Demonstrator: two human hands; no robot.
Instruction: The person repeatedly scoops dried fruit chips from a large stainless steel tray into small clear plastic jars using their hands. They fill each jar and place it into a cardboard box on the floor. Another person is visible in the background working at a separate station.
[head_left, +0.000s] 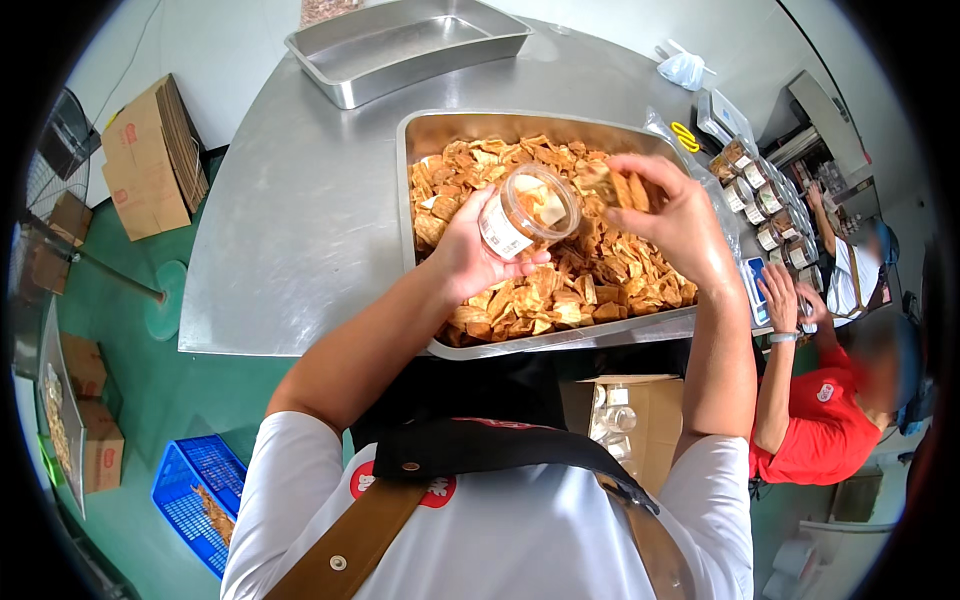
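My left hand (480, 251) holds a clear plastic jar (551, 191) with a white label, its open mouth tilted up and some brown dried pieces inside. To the right of the jar, my right hand (667, 210) pinches several dried food pieces (630, 191) between thumb and fingers. Both hands are above a large steel tray (450, 351) heaped with golden-brown dried food pieces (555, 300). What exactly the food is, I cannot tell.
An empty steel tray (420, 71) lies at the back of the metal table (255, 225). Yellow-handled scissors (684, 137), filled jars (769, 199) and a scale (756, 289) lie right. A cardboard box (660, 420) of jars is below. A co-worker in red (814, 427) works close by.
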